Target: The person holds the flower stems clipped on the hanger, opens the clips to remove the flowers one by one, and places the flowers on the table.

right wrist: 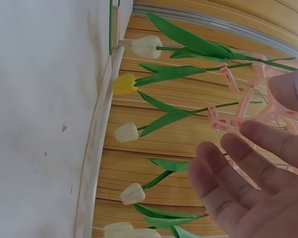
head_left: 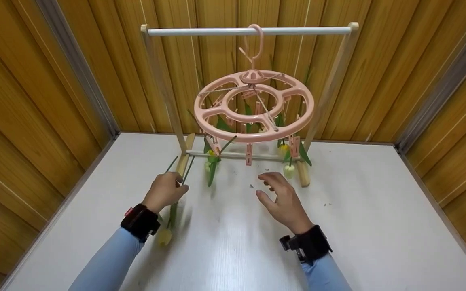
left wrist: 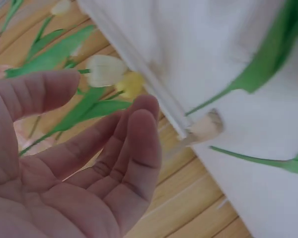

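Note:
My left hand [head_left: 166, 190] is over the table's left side, above tulip stems [head_left: 188, 169] and a pale yellow tulip bloom [head_left: 164, 237]. In the left wrist view its fingers bend loosely with nothing between them; two green stems lie apart from it. My right hand [head_left: 283, 202] is raised in front of a pink round clip hanger [head_left: 253, 138], its thumb apart from its loosely bent fingers, holding nothing. Several tulips hang bloom-down from the hanger's clips, among them a white tulip [head_left: 289, 171] and a yellow tulip [right wrist: 124, 85]. A pink clip [head_left: 249, 154] hangs bare at the front.
The hanger's hook hangs on the white rod [head_left: 200, 31] of a wooden stand, whose right foot [head_left: 303, 174] is on the white table [head_left: 233, 250]. Small dark specks lie on the tabletop. Wood-patterned walls [head_left: 22, 101] enclose three sides.

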### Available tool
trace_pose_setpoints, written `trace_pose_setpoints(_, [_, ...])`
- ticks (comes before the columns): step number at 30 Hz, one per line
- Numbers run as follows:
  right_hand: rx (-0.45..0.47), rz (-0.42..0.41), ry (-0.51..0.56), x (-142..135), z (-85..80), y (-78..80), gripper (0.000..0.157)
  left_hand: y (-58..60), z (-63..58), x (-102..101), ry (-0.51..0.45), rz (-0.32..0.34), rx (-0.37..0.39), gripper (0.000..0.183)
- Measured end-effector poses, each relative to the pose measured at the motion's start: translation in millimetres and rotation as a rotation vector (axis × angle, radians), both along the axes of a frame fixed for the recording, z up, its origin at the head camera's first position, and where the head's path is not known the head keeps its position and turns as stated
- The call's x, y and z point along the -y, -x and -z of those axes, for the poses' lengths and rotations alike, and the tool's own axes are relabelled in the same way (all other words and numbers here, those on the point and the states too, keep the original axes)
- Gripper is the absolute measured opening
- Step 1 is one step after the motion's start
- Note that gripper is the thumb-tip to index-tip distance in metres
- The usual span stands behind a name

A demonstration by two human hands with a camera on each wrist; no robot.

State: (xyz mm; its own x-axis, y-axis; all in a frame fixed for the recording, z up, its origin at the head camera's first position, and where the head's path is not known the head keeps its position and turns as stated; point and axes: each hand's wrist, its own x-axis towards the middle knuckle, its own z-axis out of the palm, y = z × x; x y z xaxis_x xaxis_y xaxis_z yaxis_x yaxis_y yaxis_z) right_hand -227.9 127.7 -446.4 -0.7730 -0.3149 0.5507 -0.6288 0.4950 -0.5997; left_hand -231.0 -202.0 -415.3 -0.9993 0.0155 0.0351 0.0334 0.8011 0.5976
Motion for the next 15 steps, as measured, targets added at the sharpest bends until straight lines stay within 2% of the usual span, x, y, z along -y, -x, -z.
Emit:
trace_pose_setpoints(8, [-0.050,-0.001,-0.016,-4,-8.4,-3.5,0.034,-11.5,-33.5,-21,-0.089,0.029,-0.165,0.022])
trace_pose_setpoints(15, [-0.043,-0.015,-0.001,-8,-17.4,-8.1,0.034,-20.0,-49.0,-46,-0.218,0.077,-0.309,0.024])
